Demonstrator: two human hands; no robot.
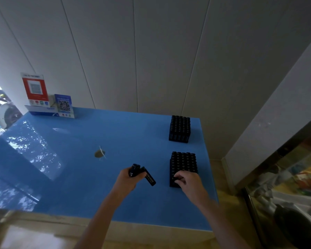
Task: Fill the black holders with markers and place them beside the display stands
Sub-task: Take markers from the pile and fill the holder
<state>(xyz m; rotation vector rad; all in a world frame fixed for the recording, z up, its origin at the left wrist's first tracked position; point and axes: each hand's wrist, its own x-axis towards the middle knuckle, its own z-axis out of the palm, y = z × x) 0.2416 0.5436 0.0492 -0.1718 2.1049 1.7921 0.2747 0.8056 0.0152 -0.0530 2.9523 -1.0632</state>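
**Spare markers in one hand, the other working at the near holder**

Head view: The left hand grips a small bunch of black markers, fingers wrapped round the barrels. One marker slants out toward four o'clock, probably fanned loose so it can be picked off next. The bunch hangs just above the blue table, near the work, which reads as a ready supply rather than a resting place.

At three o'clock from that hand stands the near holder, a black block whose top is a grid of marker ends. The right hand lies over its near-left corner with fingers curled down onto the top; whether they pinch a marker or only press one home I cannot tell, since the fingertips hide the spot. That corner seems to be the last part being filled.

At twelve o'clock from the near holder, well apart, the far holder stands upright and looks full, parked by the table's right edge.

The display stands, a red card and a blue one with a printed code, sit at the far left corner, around ten o'clock from the hands. Both holders are well apart from them, so the placing step looks not yet done.
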